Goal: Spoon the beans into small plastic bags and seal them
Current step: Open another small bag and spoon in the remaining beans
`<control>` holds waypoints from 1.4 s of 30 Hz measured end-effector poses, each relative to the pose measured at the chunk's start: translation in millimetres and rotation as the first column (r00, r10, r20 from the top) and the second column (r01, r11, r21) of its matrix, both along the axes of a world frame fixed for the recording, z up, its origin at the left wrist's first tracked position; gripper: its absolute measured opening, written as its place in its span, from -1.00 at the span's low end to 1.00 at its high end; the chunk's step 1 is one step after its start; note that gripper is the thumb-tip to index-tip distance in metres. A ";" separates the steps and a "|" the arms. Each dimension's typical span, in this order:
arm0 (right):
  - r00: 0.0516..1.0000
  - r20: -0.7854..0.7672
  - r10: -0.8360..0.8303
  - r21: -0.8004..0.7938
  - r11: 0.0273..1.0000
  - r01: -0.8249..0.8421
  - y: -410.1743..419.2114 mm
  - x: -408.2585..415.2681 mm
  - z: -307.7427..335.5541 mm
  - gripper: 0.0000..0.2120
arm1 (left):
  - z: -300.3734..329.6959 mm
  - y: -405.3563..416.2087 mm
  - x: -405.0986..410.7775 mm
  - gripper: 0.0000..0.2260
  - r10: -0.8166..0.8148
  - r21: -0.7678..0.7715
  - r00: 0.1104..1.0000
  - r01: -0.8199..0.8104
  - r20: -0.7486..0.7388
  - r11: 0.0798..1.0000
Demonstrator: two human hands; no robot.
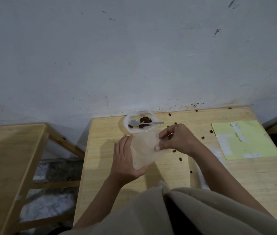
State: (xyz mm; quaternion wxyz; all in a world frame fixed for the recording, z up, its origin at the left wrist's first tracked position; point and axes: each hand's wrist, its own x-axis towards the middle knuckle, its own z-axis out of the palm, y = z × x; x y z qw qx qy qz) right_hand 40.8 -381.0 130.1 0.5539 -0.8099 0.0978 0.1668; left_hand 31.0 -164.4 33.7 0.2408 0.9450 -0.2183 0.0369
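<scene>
While the left hand (125, 160) cups the clear plastic bag (144, 150) with straight fingers along its edge and thumb beneath its lower corner, the right hand (176, 139) pinches the bag's far edge between thumb and fingertips. Both forearms reach in from six o'clock above the wooden table (100, 167). Dark beans (145, 119) and a metal spoon (142, 123) lie at twelve o'clock in a white dish (127, 122).
</scene>
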 end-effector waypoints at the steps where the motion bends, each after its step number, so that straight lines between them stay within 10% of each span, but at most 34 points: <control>1: 1.000 -0.003 0.010 0.007 1.000 -0.010 -1.4 1.7 -0.4 -0.67 | 0.5 0.9 0.5 -0.05 -0.014 -0.005 1.000 0.014 0.021 1.000; 19: 0.998 0.005 -0.055 0.014 0.998 0.055 -0.8 6.6 0.9 -0.91 | 17.5 -3.6 -10.8 -0.10 0.040 -0.124 0.994 -0.027 0.102 0.992; 29: 0.982 -0.130 0.139 -0.008 0.990 -0.141 -10.2 15.6 9.4 -0.70 | 13.4 -1.6 -6.9 -0.14 -0.024 -0.030 0.986 0.029 0.168 0.999; 42: 0.986 -0.094 0.136 -0.094 0.985 -0.145 11.6 6.9 -6.6 -0.70 | 5.3 -7.1 -8.0 0.06 0.116 -0.053 0.985 -0.124 -0.132 0.991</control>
